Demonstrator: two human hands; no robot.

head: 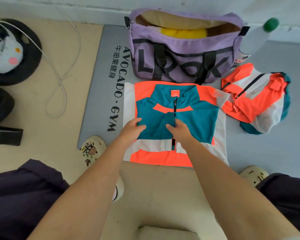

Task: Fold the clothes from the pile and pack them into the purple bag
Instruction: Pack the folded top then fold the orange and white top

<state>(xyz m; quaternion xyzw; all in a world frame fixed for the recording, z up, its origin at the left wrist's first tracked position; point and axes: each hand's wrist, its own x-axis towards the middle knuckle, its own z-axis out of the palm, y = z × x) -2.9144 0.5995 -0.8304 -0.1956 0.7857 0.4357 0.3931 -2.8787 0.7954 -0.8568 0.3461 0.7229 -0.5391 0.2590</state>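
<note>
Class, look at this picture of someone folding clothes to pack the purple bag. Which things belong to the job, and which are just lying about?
Belong to the job:
teal, orange and white jacket being folded
crumpled orange, white and teal garment
open purple fabric bag
left hand
right hand

Lying about:
green-capped plastic bottle
white cord
grey gym mat

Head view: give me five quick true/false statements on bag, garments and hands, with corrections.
1. The purple bag is zipped closed. False: it is open, with a yellow item inside.
2. Both hands rest on the teal, orange and white jacket laid flat on the grey mat. True.
3. A second jacket lies crumpled right of the flat one. True.
4. The left hand is holding the bag's strap. False: it presses the jacket's teal panel.
5. The right hand is near the jacket's zip. True.
</note>
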